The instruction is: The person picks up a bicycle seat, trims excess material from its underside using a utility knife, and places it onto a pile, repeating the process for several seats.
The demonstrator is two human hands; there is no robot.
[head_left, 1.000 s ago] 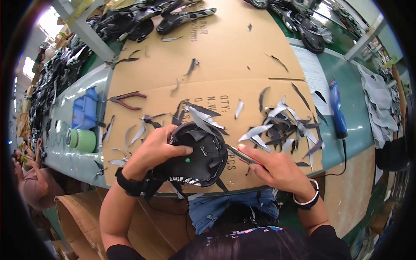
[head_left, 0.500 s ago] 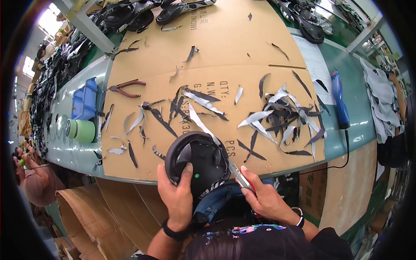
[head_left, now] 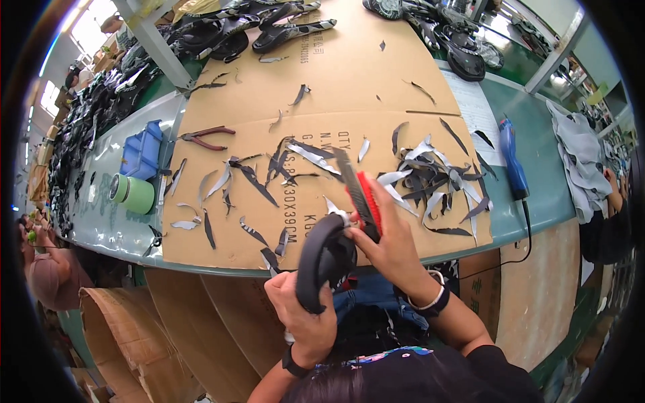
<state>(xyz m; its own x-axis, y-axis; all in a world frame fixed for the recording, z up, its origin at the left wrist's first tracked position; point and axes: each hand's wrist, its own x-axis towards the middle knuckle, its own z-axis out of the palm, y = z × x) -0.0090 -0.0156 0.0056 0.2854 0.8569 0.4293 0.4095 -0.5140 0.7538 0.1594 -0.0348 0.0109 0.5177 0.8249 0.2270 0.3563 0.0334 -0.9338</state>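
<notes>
Head camera, looking down: a black padded piece (head_left: 317, 265) with a rounded rim was held up on edge at the near edge of the worktable (head_left: 201, 264), in front of the person's body. The left hand (head_left: 307, 321) gripped its lower end, fingers on the outer side and thumb on the inner side. The right hand (head_left: 391, 247) was closed around a red and dark knife (head_left: 365, 201) whose narrow end pointed up and away; its fingertips were at the top of the padded piece, beside a bit of white material, though whether they pinched it could not be told. Beneath the knife lay a cardboard sheet (head_left: 248, 101), scattered with thin black and grey offcuts (head_left: 252, 183), the thickest heap (head_left: 437, 176) of them to the right. Red-handled pliers (head_left: 209, 139) rested on the sheet's left side, near a blue bin (head_left: 141, 153) and a tipped green container (head_left: 136, 195). On the right were a corded blue tool (head_left: 514, 161) and a white paper (head_left: 472, 104). More black pieces (head_left: 289, 35) lay at the far end.
</notes>
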